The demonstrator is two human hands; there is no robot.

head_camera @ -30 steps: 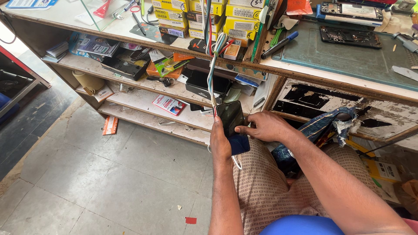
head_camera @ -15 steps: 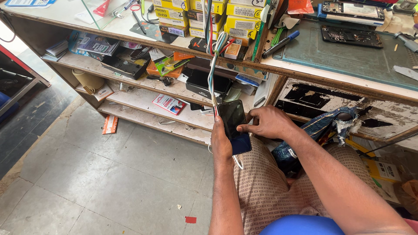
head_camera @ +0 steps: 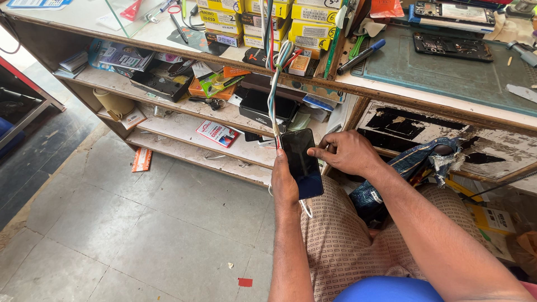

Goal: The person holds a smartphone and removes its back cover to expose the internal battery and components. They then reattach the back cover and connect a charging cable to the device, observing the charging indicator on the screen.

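Shelving (head_camera: 184,120) crammed with boxes fills the far side. Nearer, the left hand (head_camera: 284,182) wraps a dark phone (head_camera: 302,163) upright over the lap; right hand (head_camera: 344,152) pinches its right edge. Steady grip, I'd judge, keeps the bundled cables (head_camera: 275,84) above from tugging.

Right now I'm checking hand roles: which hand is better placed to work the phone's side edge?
Probably the right hand: its fingertips already pinch the dark phone at the right edge, while the left hand grips it from behind as support.
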